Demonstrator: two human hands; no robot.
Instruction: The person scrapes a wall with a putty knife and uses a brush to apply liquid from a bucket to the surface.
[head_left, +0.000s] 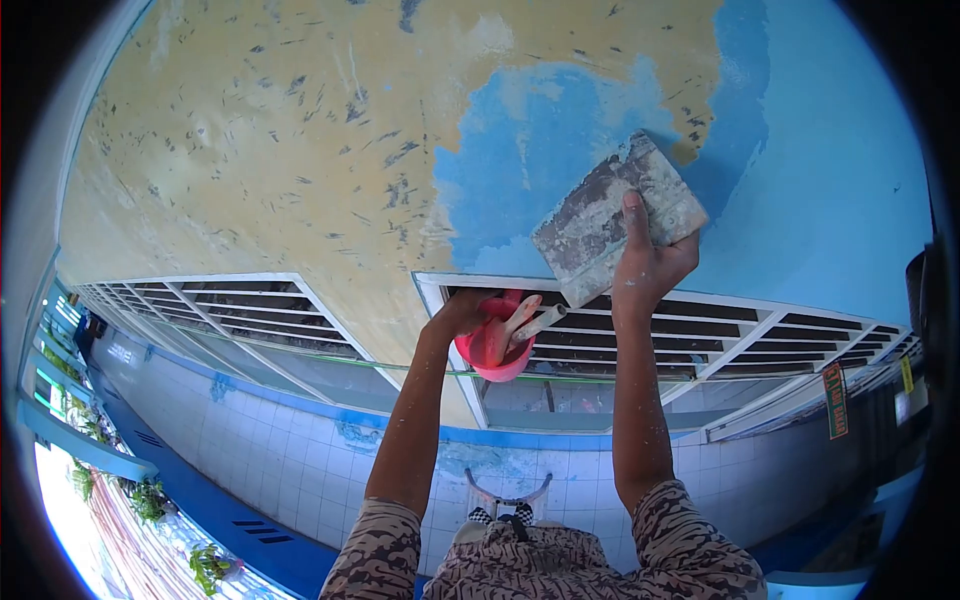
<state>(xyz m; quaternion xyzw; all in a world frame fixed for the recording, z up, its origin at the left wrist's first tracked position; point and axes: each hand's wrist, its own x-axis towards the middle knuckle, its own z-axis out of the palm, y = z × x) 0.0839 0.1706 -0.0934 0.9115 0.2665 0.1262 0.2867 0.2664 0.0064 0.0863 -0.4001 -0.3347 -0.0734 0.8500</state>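
Observation:
My right hand (648,262) is raised against the wall side, closed on a flat rectangular board (612,222) crusted with grey-white putty. Its thumb lies across the visible face, and the other fingers go round the edge and behind. Lower and to the left, my left hand (467,312) is closed on the rim of a small pink-red bucket (500,368) in front of the window bars. Two tool handles stick out of the bucket: a brownish wooden-looking one (521,314) and a pale one (541,320). Their working ends are hidden inside.
The wall is patchy yellow (290,180) at left and blue (830,150) at right. Barred windows (250,305) run below. A ladder's top frame (510,497) stands near my waist over the tiled floor (290,465). A small sign (835,400) hangs at right; a blue ledge (200,500) runs left.

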